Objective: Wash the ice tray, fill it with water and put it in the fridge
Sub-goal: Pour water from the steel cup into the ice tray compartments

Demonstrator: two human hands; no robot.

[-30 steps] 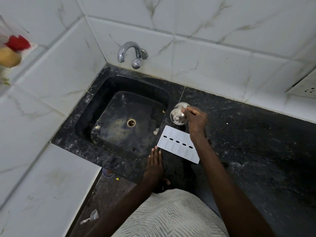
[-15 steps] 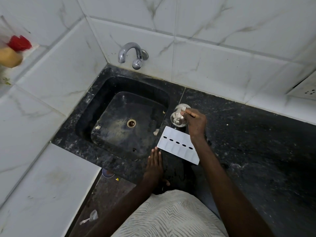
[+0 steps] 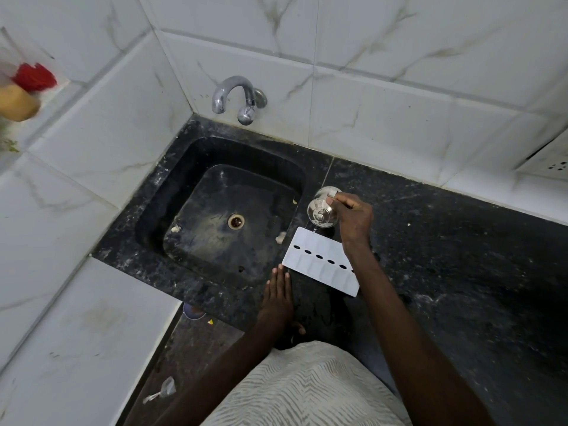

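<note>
Filling ice tray (image 3: 319, 262) from tilted steel tumbler (image 3: 321, 210), R hand (image 3: 353, 216) wrapped round it.
Tray flat on black granite counter (image 3: 445, 256), just R of sink (image 3: 221, 210), far end under tumbler lip; thin trickle seems to reach it. L hand (image 3: 278, 296) flat, fingers straight, on counter edge by tray's near-L corner; contact w/ tray unclear. Best done w/ slow tilt, working along both rows so each cell fills w/o overflow; prob. worth steadying tray w/ L hand. Polished stone likely slick, so lift level afterwards. Scraps lying in sink; chrome tap (image 3: 236, 96) at back corner, no flow seen; white marble-look tiles (image 3: 399, 56) on walls.
</note>
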